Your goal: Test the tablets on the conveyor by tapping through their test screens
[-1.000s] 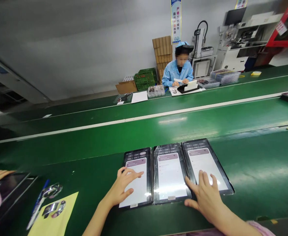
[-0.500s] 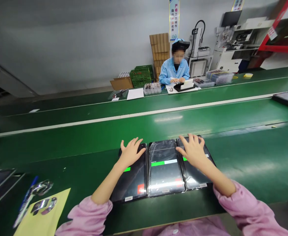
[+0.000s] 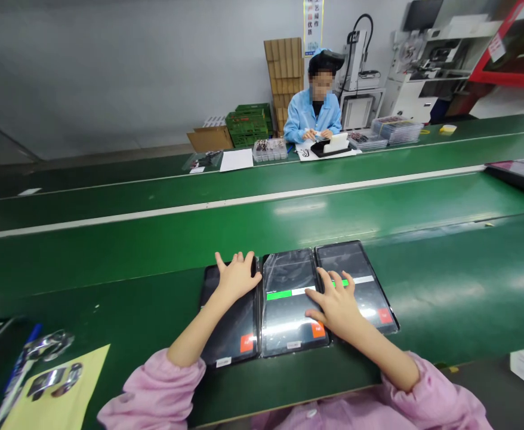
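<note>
Three tablets lie side by side on the green bench before me. My left hand rests over the upper part of the left tablet, fingers spread. Over the seam between the middle tablet and the right tablet is my right hand, its fingers apart. Neither hand holds anything. Green and white bars show on the middle and right screens, and a red square sits low on each screen. Clear film covers the middle tablet. Whether the fingertips touch the glass I cannot tell.
At left lie a yellow sheet with shiny metallic pieces on it and a blue-and-white pen. A green conveyor belt runs beyond the tablets. Across it, a co-worker in blue sits near stacked clear trays.
My right hand has come down and left, from the top of the right tablet to between the middle and right tablets. My left hand stays over the left tablet. The view has shifted slightly.
</note>
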Action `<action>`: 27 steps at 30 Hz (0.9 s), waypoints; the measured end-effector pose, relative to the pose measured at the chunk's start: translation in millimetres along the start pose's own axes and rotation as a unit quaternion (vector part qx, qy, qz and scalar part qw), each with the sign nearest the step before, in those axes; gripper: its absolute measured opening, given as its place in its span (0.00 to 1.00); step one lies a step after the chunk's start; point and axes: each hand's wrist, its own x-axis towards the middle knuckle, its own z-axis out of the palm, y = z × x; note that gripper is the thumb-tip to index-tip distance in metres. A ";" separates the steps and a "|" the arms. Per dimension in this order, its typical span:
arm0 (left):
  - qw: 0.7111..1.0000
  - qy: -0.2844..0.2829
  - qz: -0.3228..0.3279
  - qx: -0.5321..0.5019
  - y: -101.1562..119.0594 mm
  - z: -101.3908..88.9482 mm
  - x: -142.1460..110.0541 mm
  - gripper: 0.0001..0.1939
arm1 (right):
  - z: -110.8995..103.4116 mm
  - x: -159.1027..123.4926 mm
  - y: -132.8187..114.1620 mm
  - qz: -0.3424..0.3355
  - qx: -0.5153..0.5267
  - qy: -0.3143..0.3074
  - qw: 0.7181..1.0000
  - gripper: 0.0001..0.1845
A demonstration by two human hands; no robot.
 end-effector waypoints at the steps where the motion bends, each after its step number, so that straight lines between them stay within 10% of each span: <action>1: 1.000 -0.002 0.000 0.001 -0.1 -0.2 -0.4 0.26 | -0.7 -4.8 2.8 0.001 -0.008 0.007 1.000 0.20; 9: 1.000 -0.012 -0.004 0.009 0.5 -0.6 0.9 0.27 | -13.8 -62.5 90.0 0.172 -0.067 0.046 0.982 0.18; 19: 0.993 0.035 0.008 -0.115 -40.7 3.9 -35.8 0.28 | -19.4 -70.4 140.9 0.255 0.138 0.131 0.948 0.22; 27: 0.983 0.102 0.010 -0.154 -49.9 3.0 -70.5 0.20 | 36.4 -21.4 159.3 0.376 0.537 0.198 0.729 0.31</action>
